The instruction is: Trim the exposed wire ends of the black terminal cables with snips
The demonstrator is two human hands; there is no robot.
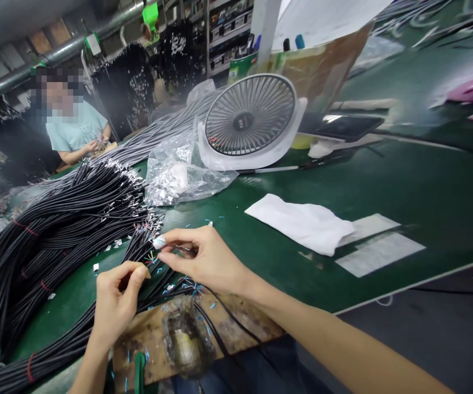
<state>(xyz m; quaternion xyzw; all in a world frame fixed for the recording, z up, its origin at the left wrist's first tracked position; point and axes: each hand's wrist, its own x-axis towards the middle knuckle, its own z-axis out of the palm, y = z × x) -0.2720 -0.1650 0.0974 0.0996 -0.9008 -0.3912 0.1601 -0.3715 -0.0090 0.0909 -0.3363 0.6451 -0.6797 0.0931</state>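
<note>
My left hand (117, 298) is closed, thumb against the curled fingers, above the near ends of a bundle of black cables (72, 334). What it pinches, if anything, is too small to make out. To its right, my right hand (206, 257) is closed in a pinch, with white wrapping on the index fingertip. Something thin and dark shows between its fingers, its kind unclear. Stripped cable ends with coloured wires (151, 256) lie just beyond the fingertips. Below the hands is a stained wooden board (244, 317) bearing a worn, tape-wrapped block (185, 336) and blue wire scraps.
Thick piles of black cables (56, 224) fill the left side. Ahead stand a clear plastic bag (179, 175) and a round fan (251, 117). A white cloth-like piece (302, 219) and a phone (343, 127) lie on the green table (433, 191). A person (78, 131) sits across.
</note>
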